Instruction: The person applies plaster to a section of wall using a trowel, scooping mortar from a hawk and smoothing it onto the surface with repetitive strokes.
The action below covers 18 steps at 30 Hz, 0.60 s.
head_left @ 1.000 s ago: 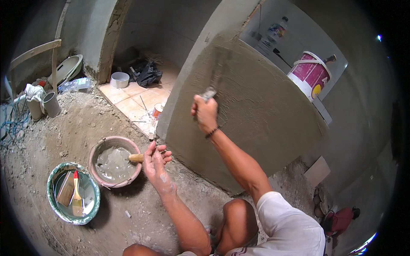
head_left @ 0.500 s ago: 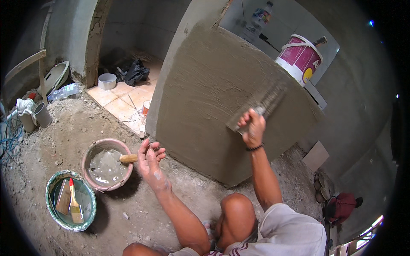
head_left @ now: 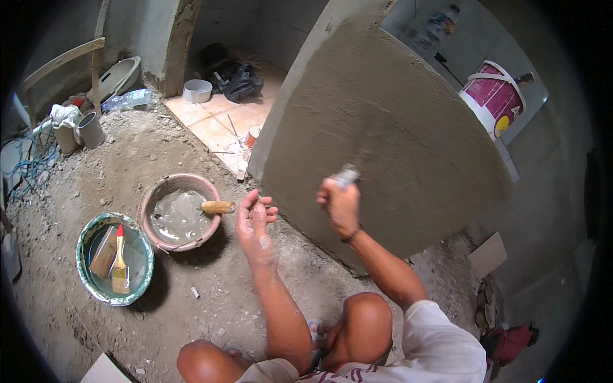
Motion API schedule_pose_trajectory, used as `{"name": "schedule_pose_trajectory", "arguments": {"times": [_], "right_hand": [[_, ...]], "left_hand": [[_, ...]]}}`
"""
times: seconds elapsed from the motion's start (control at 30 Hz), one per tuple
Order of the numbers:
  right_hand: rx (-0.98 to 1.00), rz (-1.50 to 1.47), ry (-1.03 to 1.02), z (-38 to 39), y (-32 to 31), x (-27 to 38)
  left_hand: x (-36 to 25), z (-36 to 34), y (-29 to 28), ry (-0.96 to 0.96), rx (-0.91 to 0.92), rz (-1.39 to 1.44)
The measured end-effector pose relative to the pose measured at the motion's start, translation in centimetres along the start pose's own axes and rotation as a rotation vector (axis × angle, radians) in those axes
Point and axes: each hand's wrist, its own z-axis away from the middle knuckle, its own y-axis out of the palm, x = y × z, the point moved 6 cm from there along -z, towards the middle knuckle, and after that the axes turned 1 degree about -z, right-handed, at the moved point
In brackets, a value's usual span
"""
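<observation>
Gripped in my right hand [head_left: 338, 204] is the grey handle of a motion-blurred trowel [head_left: 348, 175] against the wet, plastered wall [head_left: 415, 159]. My left hand [head_left: 255, 226] hangs open, palm up, with curved fingers, beside a pink-rimmed basin [head_left: 151, 210] of grey mix with a wooden-handled tool [head_left: 218, 207] in it. A green-rimmed tub [head_left: 83, 252] of water holds a red-tipped brush [head_left: 121, 260] and a wooden float [head_left: 103, 255].
A tiled doorway floor [head_left: 191, 119] has a black bag [head_left: 244, 84]. A purple-and-white bucket [head_left: 488, 96] stands on the half-wall. Pipes [head_left: 89, 131] and tangled blue cord [head_left: 29, 166] lie at left. A person in maroon [head_left: 507, 341] crouches at lower right.
My right hand and trowel swept down and right across the plaster, then moved back leftward. My left hand remains open beside the basin. The view has shifted a little.
</observation>
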Motion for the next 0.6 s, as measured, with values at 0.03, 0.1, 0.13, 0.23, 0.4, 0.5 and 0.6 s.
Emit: {"name": "schedule_pose_trajectory", "arguments": {"times": [0.03,0.1,0.13,0.23,0.4,0.5,0.6], "right_hand": [[0.035,0.066,-0.016,-1.4,2.7,-1.5],[0.037,0.059,0.027,-4.7,7.2,-4.3],[0.031,0.075,0.011,-6.2,8.9,-5.2],[0.014,0.166,-0.073,-10.4,12.2,-6.6],[-0.182,0.081,-0.046,-12.0,8.3,-6.5],[-0.149,0.031,-0.032,-9.4,2.8,-5.1],[-0.118,-0.042,-0.051,-5.3,-3.2,-3.5]], "left_hand": [[-0.4,-0.1,0.1,0.009,0.002,-0.004],[-1.5,-0.3,0.2,0.040,0.000,0.006],[-2.1,-0.4,0.2,0.054,0.004,0.011],[-3.5,-0.6,-0.1,0.113,-0.004,0.026],[-3.6,-0.9,-0.6,0.110,0.007,0.043],[-2.9,-1.0,-0.4,0.096,0.018,0.048],[-2.1,-0.7,0.1,0.089,0.039,0.027]]}}
